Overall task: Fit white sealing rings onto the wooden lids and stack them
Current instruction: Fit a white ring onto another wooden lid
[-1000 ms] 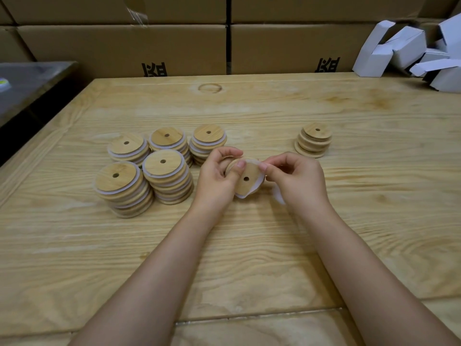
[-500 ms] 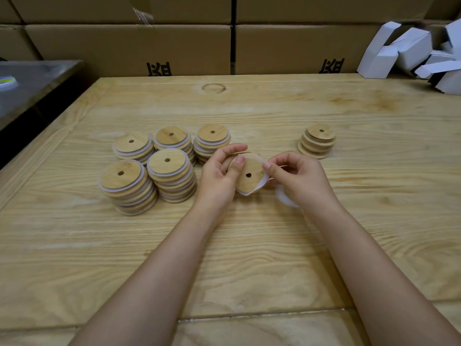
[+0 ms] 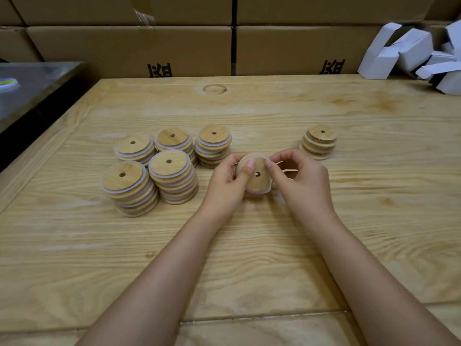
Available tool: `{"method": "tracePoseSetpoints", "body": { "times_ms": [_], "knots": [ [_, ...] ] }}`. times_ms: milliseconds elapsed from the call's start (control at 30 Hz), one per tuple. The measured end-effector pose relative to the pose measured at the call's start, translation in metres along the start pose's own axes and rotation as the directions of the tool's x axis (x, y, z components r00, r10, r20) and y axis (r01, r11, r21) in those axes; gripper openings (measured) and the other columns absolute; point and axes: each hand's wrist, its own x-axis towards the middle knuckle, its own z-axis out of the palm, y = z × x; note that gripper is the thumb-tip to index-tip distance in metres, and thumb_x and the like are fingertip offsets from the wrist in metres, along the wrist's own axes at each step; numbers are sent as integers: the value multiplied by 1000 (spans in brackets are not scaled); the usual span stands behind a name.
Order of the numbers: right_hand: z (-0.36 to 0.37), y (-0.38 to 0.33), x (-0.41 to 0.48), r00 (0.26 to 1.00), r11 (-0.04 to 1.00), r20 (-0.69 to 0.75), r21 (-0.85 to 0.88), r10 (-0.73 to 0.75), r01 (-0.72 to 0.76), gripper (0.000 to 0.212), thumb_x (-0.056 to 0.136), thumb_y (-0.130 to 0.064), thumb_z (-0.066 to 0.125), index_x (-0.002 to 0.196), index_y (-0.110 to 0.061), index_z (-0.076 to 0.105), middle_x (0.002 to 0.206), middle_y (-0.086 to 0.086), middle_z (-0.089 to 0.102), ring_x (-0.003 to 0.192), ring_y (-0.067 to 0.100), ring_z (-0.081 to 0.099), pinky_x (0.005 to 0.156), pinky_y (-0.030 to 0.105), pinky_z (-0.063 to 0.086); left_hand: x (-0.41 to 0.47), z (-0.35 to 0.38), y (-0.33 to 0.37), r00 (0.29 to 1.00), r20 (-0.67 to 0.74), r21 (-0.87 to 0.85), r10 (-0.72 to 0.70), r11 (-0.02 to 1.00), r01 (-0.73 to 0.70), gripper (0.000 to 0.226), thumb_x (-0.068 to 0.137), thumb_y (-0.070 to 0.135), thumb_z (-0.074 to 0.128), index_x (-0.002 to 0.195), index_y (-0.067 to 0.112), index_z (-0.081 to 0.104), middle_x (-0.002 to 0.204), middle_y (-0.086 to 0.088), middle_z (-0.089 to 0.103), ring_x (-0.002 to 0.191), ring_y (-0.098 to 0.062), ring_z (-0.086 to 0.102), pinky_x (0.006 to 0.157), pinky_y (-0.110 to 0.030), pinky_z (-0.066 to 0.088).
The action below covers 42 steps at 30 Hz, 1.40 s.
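Note:
My left hand (image 3: 225, 182) grips a round wooden lid (image 3: 257, 179) with a small centre hole, thumb on its face, tilted above the table. A white sealing ring (image 3: 265, 191) wraps its rim. My right hand (image 3: 300, 182) pinches that ring at the lid's upper right edge; more white ring material shows below this hand. Several stacks of lids with white rings (image 3: 172, 177) stand to the left. A short stack of bare wooden lids (image 3: 319, 142) stands at the right behind my right hand.
The wooden table (image 3: 224, 245) has a seam near its front edge. Brown cardboard boxes (image 3: 129, 48) line the back. Folded white cartons (image 3: 409, 51) lie at the far right. A dark metal surface (image 3: 30, 83) sits beyond the left edge.
The lid has turned slightly in my hands and my right fingers have moved along the ring at the lid's rim. The stacks have not moved.

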Motion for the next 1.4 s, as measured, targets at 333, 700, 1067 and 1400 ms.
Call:
{"method": "tracePoseSetpoints", "body": {
  "times_ms": [333,700,1067,1400],
  "knots": [
    [-1,-2,2,997,995,-10,75,70,-70,17,80,-14,72,69,-25,65,74,-14,68,72,0,63,71,15,49,1,-1,3,1000,-3,-87,-23,996,23,12,97,8,44,96,17,52,100,-10,55,83,-21,61,56,-31,59],
    [-5,-8,8,974,943,117,249,195,-219,8,83,-6,67,76,-4,66,79,11,70,78,26,70,63,17,52,2,-7,3,999,2,-175,-40,984,40,16,97,12,44,109,4,51,95,-8,61,72,-15,68,54,-35,59],
    [-2,2,2,995,996,42,32,85,-87,15,78,-21,73,69,-28,63,70,-13,66,64,-3,61,63,12,47,2,-7,1,1000,18,-195,-18,981,21,9,97,16,44,100,19,52,97,-3,63,79,-14,68,61,-33,59],
    [-5,2,5,981,990,134,-12,142,-141,16,85,-18,67,69,-22,62,70,-7,64,67,6,57,67,20,45,4,-8,0,997,-63,-242,-50,970,33,11,98,16,44,102,21,53,98,-2,64,78,-18,69,55,-32,58]
  ]
}}
